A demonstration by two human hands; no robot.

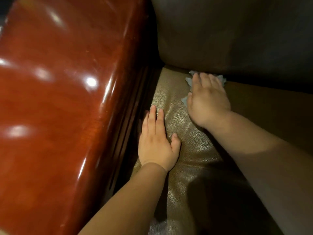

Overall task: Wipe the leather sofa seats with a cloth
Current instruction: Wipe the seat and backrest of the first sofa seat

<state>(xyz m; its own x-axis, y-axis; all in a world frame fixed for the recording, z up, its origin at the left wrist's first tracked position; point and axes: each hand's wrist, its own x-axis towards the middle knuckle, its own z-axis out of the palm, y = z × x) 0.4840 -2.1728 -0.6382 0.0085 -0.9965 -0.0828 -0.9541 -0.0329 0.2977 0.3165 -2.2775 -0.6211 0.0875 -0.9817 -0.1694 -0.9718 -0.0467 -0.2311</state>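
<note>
Leather seat (184,126) bears two hands, one cloth (188,80).

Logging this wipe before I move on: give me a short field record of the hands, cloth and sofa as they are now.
left hand: flat on the seat, fingers straight, beside the wooden armrest
right hand: pressing the cloth flat, fingers extended
cloth: grey, mostly under the right hand, at the seat's rear edge
seat cushion: tan pebbled leather
back cushion: dark leather, meets the seat right at the cloth
armrest: glossy red-brown wood, left of the seat
</note>
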